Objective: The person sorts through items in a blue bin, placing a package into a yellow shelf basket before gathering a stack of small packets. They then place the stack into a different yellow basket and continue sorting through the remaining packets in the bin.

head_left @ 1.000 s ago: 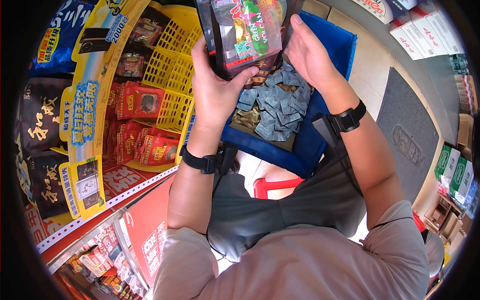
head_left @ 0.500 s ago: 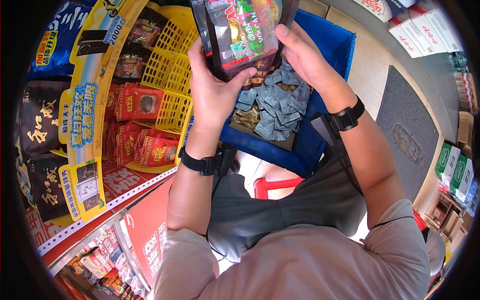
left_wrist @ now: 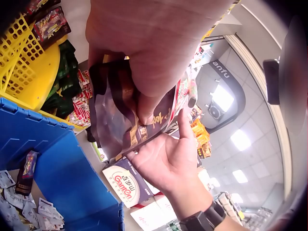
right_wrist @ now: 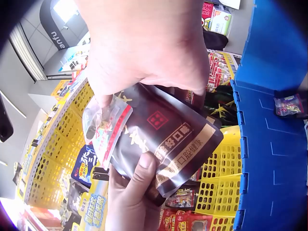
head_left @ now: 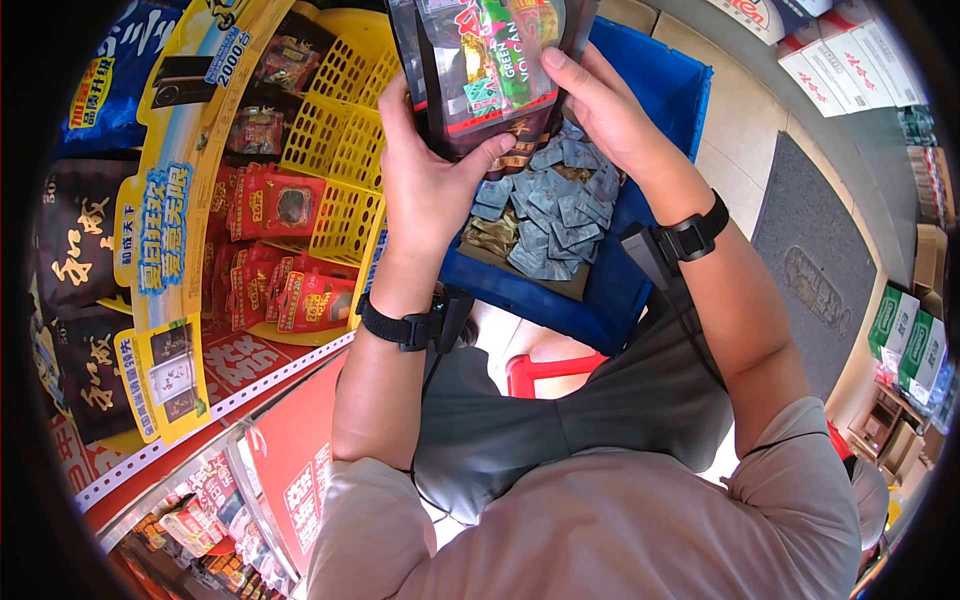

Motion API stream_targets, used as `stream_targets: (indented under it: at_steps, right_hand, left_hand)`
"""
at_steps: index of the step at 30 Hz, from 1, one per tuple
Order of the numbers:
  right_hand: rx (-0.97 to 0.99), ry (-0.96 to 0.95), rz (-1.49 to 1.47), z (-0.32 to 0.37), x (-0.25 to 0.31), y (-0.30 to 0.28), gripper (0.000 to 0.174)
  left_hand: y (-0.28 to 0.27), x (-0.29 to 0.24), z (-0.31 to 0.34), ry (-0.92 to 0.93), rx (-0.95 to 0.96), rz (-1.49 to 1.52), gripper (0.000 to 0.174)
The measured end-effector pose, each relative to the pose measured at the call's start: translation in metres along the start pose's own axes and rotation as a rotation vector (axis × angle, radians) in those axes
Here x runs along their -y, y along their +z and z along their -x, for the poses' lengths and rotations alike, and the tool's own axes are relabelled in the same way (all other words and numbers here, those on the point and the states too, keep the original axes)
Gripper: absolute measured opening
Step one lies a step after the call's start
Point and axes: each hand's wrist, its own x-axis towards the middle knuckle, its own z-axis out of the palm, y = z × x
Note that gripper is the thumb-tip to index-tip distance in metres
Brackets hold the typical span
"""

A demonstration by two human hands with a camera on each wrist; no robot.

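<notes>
In the head view my left hand (head_left: pixel 430 195) grips a dark pouch (right_wrist: pixel 166 127) by its lower left side, thumb across the front. A clear-fronted pouch (head_left: pixel 508 90) with a red band and "GREEN VOLCAN" print overlaps it on top. My right hand (head_left: pixel 615 115) holds the right side of the bundle, its thumb on the clear-fronted pouch and the other fingers behind. Both pouches are tilted above a blue crate (head_left: pixel 675 110), in which a heap of small blue-grey sachets (head_left: pixel 560 215) lies beside some gold ones (head_left: pixel 495 235).
On the left, a yellow perforated basket (head_left: pixel 340 140) holds red packets (head_left: pixel 280 205) and stands behind a printed display board (head_left: pixel 165 220). A red stool (head_left: pixel 540 370) shows between the person's legs. On the right are a grey mat (head_left: pixel 810 260) and stacked cartons (head_left: pixel 850 70).
My right hand has moved left and its thumb has come over the clear-fronted pouch. The bundle has shifted slightly left; my left hand keeps its grip.
</notes>
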Motion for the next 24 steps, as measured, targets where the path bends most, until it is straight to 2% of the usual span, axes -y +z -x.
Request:
stream_targets:
  at_steps: [5,8,11,17,24]
  right_hand:
    - [-0.041,-0.033,-0.008,-0.002,-0.002,0.002,0.059]
    - [-0.055,0.063,-0.019,-0.003,-0.011,-0.008,0.058]
    - [0.031,0.05,-0.031,-0.001,0.0,-0.001,0.064]
    - [-0.035,0.068,-0.047,-0.002,-0.003,0.001,0.06]
    - [0.033,0.055,-0.009,-0.003,-0.006,-0.004,0.059]
  left_hand:
    - [-0.001,-0.003,0.0,0.008,-0.003,-0.016,0.095]
    - [-0.004,0.001,-0.001,-0.001,0.003,-0.019,0.094]
    - [-0.005,0.002,-0.002,0.006,0.004,0.005,0.094]
    - [-0.003,0.002,-0.002,0.004,-0.005,0.025,0.093]
    - [-0.01,0.006,-0.006,0.035,-0.017,0.019,0.09]
